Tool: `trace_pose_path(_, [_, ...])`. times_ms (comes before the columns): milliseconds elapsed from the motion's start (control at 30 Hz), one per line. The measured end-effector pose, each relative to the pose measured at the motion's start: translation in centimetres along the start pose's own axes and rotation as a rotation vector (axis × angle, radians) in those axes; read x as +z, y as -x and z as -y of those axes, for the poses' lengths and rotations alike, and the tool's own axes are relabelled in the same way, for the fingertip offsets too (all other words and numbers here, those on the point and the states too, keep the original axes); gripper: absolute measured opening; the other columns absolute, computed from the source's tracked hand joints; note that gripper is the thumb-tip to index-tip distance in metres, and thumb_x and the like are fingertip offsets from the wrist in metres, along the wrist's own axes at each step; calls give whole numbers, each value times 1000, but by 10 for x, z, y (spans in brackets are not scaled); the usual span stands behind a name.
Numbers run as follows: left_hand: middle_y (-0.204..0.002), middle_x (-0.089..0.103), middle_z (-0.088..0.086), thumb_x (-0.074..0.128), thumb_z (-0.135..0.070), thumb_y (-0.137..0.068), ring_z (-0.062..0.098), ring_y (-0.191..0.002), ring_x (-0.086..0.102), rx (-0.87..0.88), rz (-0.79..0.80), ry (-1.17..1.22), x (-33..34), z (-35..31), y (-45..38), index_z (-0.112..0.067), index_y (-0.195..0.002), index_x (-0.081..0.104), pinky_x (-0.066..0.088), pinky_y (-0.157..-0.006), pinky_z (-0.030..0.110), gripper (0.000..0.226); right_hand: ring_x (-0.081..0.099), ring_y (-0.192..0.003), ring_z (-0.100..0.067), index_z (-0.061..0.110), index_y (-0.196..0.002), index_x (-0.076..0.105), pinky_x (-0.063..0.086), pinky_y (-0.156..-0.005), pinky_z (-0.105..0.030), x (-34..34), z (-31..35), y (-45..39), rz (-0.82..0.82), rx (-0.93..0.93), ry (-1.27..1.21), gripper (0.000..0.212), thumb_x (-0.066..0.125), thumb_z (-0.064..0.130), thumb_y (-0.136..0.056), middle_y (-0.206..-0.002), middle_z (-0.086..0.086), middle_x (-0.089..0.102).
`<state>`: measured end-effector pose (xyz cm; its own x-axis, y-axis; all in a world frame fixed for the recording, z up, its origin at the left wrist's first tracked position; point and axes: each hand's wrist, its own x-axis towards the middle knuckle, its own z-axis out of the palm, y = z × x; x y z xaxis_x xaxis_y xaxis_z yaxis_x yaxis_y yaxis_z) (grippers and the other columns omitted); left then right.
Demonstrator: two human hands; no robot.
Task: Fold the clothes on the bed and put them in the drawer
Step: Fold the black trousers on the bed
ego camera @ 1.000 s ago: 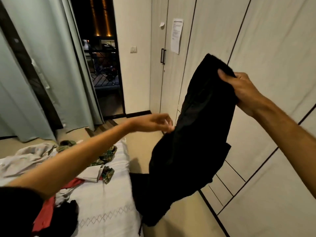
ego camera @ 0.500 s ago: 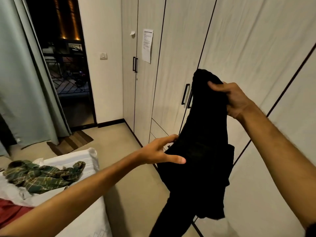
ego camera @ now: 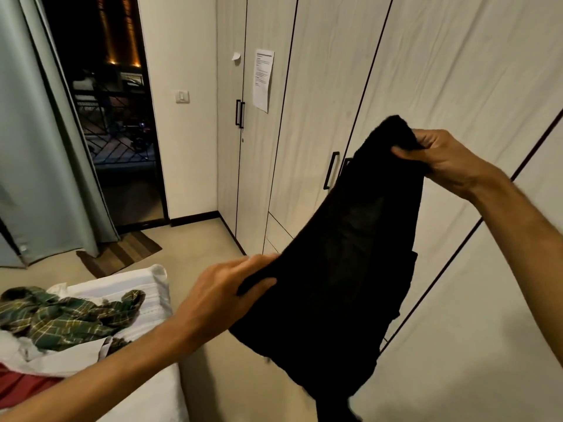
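Right hand: the right hand (ego camera: 441,161) is raised in front of the wardrobe, fingers and thumb curled round the upper end of the black garment (ego camera: 344,257), which is bunched in the grip.
Left hand: the left hand (ego camera: 225,295) is lower and nearer the bed, pinching the garment's near edge between thumb and fingers.
Garment position: held in the air between the two hands, off the bed, slanting from upper right to lower left; its lower part hangs loose toward the floor and runs out of view at the bottom.
Garment type: too dark to make out seams; cannot tell which kind of clothing it is.
Step in hand: judged to be spreading the garment out ahead of the first fold; no fold is visible in it.
Next move calls for: both hands finding matching edges or corners, pulling the cloth flat, then bringing one half over the other.
Remaining work: a green plaid garment (ego camera: 67,315) and a red item (ego camera: 21,388) lie unfolded on the bed (ego camera: 152,388).
Drawer: fronts are visible low on the wardrobe (ego camera: 320,86); all shut.
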<state>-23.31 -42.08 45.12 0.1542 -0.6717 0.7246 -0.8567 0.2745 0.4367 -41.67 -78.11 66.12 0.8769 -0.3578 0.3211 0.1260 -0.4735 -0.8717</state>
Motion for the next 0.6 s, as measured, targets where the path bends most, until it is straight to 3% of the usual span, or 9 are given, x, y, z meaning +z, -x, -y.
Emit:
trace_pose_path(100, [-98,65,-8,57,-44,-106,9,-70,65,199,190,-436,2,-41,5,-37,-152,46,57,-56,29,48,72,-113,-26,12,-110,76,58,-90,-26,7,-20,-19,92,-65,217,21,67,0,-96,-117,-10,76])
trace_pose_path(200, [-97,62,-3,74,-33,-91,12,-67,62,120,507,-557,37,-83,-1,-28,-153,44,43,-49,25,69,72,-111,-24,9,-95,77,57,-88,-30,43,-36,-46,111,-98,286,27,58,-5,-82,-111,-10,75])
trace_pose_path(333, [-130,47,19,56,-7,-102,36,-88,61,-212,686,-500,92,-117,-26,-7,-164,8,40,-53,38,77,67,-101,-29,9,-91,79,51,-86,-45,96,-51,-81,94,-113,270,31,59,-14,-83,-104,-6,68])
trace_pose_path(400, [-134,43,18,55,-6,-103,36,-94,61,-354,707,-451,99,-116,-29,-8,-160,17,41,-56,39,69,66,-101,-28,15,-89,80,52,-84,-47,109,-54,-93,98,-112,243,37,58,-14,-82,-103,-2,68])
trace_pose_path(500, [-137,43,13,56,-16,-106,38,-105,61,-540,785,-343,86,-106,-13,-24,-152,29,51,-77,45,54,66,-106,-21,18,-87,79,54,-81,-42,110,-53,-102,130,-126,187,42,58,-18,-82,-108,-5,69])
trace_pose_path(600, [-138,46,14,50,-21,-109,35,-115,57,-650,899,-349,70,-89,12,-24,-153,34,46,-83,39,47,70,-112,-27,17,-87,77,60,-79,-35,102,-56,-99,135,-99,61,40,54,-15,-90,-115,-12,73])
